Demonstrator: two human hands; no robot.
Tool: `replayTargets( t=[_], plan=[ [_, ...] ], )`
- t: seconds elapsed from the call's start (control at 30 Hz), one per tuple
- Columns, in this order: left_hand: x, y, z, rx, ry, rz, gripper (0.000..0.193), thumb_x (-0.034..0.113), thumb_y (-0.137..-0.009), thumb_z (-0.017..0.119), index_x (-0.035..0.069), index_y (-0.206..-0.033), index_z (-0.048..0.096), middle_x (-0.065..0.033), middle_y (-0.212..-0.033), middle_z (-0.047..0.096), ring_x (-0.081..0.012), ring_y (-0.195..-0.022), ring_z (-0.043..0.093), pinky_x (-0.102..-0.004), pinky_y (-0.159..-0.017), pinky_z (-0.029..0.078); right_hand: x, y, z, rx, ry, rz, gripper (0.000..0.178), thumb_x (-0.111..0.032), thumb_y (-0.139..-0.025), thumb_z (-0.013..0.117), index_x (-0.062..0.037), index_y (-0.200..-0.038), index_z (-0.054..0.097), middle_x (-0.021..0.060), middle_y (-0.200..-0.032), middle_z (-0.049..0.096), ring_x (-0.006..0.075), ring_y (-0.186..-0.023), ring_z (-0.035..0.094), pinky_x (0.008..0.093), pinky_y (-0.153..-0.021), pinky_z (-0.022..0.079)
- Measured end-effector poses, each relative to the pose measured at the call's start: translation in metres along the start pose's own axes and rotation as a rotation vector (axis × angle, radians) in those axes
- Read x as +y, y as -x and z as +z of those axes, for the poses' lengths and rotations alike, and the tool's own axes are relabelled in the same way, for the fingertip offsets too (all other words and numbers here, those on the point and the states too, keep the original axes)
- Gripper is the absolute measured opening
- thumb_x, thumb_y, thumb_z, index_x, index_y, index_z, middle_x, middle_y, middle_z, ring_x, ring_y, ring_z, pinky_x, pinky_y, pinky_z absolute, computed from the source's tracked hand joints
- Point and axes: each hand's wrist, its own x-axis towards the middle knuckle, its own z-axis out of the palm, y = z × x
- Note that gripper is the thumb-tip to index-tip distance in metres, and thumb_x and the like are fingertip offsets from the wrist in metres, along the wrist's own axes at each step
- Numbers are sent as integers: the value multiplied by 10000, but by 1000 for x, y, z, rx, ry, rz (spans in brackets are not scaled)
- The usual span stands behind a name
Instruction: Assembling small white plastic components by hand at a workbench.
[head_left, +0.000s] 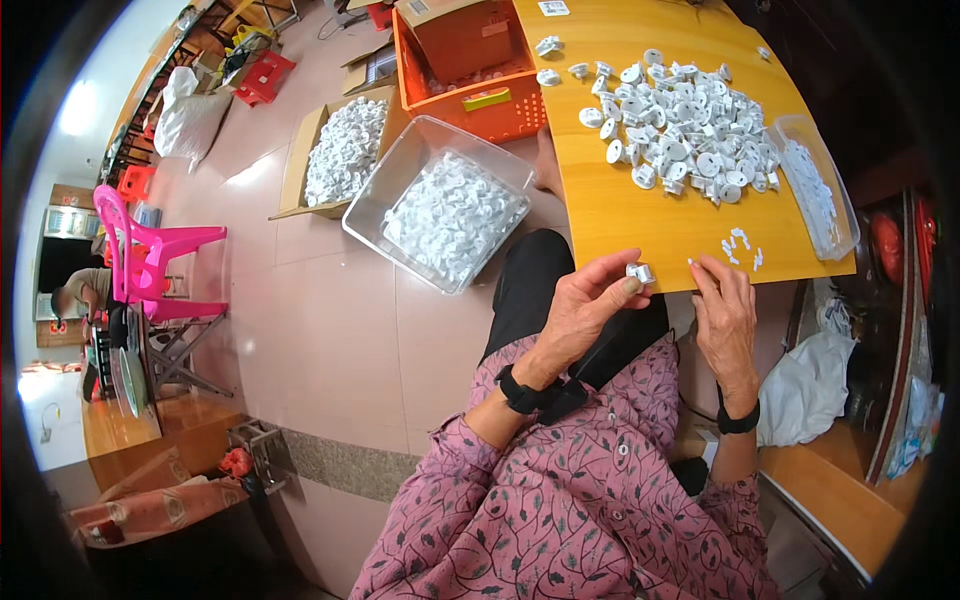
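Note:
My left hand [590, 305] is closed on a small white plastic fitting [638, 272], pinched between thumb and fingers just off the table's near edge. Beside it, my right hand [726, 318] pinches a tiny white plastic piece [691, 262] at its fingertips. The two parts are apart. Several similar small pieces [740, 238] lie loose on the yellow table [590, 215], just beyond my right hand. Farther back spreads a heap of white round-based fittings [690, 130]. At the table's right side, a clear plastic tub [846, 232] holds more small white pieces.
To the left of the table, a clear bin [372, 222] and a cardboard box [290, 190] hold many white parts. Behind them stands an orange crate [515, 122]. A pink chair [150, 262] is farther left, near another person [88, 290]. White bags [812, 385] sit right of me.

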Motion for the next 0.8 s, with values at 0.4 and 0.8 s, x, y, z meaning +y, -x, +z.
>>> replayTargets(
  t=[0.4, 0.8],
  plan=[
    [3, 1, -3, -17, 207, -20, 389, 60, -950, 607, 5, -1329, 536, -148, -1264, 604, -242, -1087, 624, -374, -936, 530, 12, 8, 25, 322, -103, -68, 145, 71, -768, 654, 14, -900, 633, 138, -979, 643, 330, -927, 607, 404, -803, 502],
    [0, 2, 2, -53, 197, -33, 454, 55, -902, 669, 11, -1330, 527, -164, -1296, 580, -286, -1128, 616, -366, -966, 527, -49, 4, 8, 334, -684, 260, 69, 1, -878, 636, 8, -927, 588, 118, -993, 616, 210, -831, 606, 308, -745, 492]
  ],
)
